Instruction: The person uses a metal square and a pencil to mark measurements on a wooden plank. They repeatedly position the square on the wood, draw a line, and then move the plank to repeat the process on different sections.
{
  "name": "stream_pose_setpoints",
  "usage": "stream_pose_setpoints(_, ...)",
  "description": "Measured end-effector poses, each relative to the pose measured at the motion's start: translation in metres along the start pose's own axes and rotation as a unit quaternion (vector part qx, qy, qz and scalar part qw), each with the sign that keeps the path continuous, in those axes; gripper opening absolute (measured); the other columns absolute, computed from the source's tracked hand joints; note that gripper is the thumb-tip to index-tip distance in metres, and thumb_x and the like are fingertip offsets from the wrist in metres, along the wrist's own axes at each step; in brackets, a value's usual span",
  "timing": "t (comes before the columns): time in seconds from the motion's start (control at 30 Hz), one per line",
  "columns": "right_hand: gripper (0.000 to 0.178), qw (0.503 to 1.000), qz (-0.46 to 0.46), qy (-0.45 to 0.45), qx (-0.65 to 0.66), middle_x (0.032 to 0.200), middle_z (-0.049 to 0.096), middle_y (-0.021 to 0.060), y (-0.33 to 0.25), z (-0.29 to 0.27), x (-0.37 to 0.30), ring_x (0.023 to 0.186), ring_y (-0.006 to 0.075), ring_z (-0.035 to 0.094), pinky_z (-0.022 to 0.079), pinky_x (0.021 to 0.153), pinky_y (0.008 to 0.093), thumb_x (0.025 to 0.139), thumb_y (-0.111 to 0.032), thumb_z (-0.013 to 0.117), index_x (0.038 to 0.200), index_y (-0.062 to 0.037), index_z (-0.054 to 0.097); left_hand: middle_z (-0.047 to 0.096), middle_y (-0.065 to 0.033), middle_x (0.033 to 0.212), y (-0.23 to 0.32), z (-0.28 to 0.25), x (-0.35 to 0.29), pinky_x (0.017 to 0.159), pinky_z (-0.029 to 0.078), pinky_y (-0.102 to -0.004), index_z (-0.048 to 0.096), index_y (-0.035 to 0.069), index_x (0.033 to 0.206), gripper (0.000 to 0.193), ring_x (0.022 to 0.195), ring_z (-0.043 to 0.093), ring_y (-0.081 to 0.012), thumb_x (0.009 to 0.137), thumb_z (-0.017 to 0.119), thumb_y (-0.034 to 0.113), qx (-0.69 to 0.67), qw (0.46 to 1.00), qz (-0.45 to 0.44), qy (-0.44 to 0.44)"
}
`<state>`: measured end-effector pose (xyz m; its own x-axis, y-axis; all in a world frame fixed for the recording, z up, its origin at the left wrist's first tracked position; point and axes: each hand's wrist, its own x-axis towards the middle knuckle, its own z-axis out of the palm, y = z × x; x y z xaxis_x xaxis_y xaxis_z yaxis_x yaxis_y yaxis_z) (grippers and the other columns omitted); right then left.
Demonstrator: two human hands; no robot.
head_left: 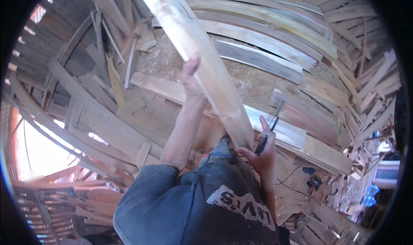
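Observation:
A long pale wooden plank (pixel 215 73) slants up from in front of my body toward the far left. My left hand (pixel 192 75) is closed on its left edge, about halfway along, with the thumb lying on the upper face. By the near end of the plank, my right hand (pixel 263 154) is closed around a slim dark tool (pixel 261 145) with a thicker grip and a thin, straight upper part pointing up and away. Its exact kind cannot be made out. The right index finger is stretched upward, and the thumb reaches to the plank's near end.
Several boards (pixel 258 58) lie in rows on the dusty ground ahead. A stack of short planks (pixel 318 148) is at my right, beside a dark corded object (pixel 314 182). Offcuts (pixel 374 124) pile up at the far right. Long timbers (pixel 99 120) lean and lie at the left.

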<state>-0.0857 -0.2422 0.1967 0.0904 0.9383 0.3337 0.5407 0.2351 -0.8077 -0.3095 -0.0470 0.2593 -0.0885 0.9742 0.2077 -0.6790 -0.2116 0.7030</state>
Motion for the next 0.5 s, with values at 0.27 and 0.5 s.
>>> stream_pose_setpoints(0.27,0.072,0.984,0.134,0.107,-0.044,0.107,0.064,0.0079,0.044,-0.043,0.013,0.100,0.0189,0.058,0.048,0.093,0.0346,0.073,-0.029,0.099,0.123,-0.0010,0.055,0.035,-0.0268,0.157,-0.055,0.065,-0.011,0.117,0.044,-0.0488,0.017,-0.002,0.164,0.099,0.147,0.040,-0.0362,0.095,0.077,0.034,0.020,0.994,0.091,0.048)
stream_pose_setpoints(0.5,0.067,0.978,0.189,-0.028,0.089,0.102,0.061,-0.0003,0.060,-0.083,0.054,0.096,0.0128,0.059,0.048,0.094,0.0309,0.066,-0.009,0.099,0.117,-0.0066,0.057,0.064,-0.0176,0.133,-0.047,0.017,0.072,0.106,0.053,-0.0436,0.047,-0.004,0.147,0.062,0.122,0.064,-0.0279,0.102,0.072,0.031,-0.010,0.999,-0.010,-0.041)
